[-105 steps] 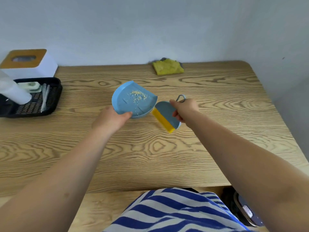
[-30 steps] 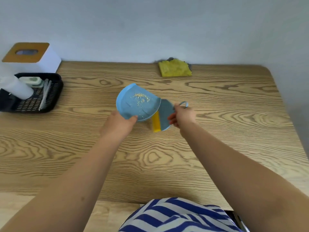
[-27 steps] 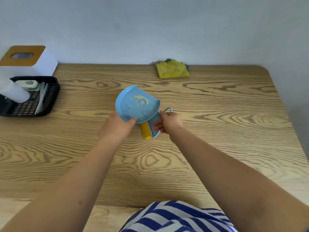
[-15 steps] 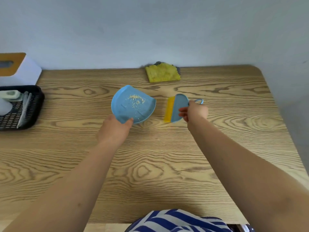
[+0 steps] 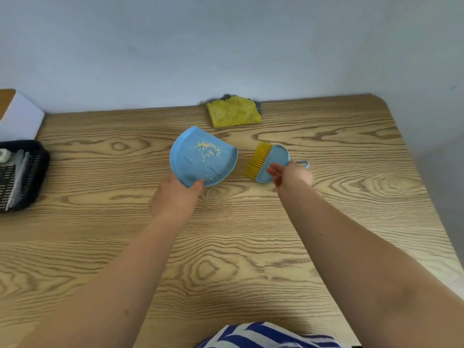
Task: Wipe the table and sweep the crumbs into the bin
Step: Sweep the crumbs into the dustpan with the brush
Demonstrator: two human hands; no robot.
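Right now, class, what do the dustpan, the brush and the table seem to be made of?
Dustpan: likely plastic; smooth, even blue, moulded ridges.
Brush: blue back likely plastic; yellow bristles look synthetic, fine and parallel.
Table: wood or wood-look laminate; bold grain, matte. Cannot tell which.

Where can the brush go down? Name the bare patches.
Bare wood lies right of the brush up to the table edge, and in the near stretch between the forearms. Crowded: the dustpan, the yellow cloth behind it, the black tray at left.
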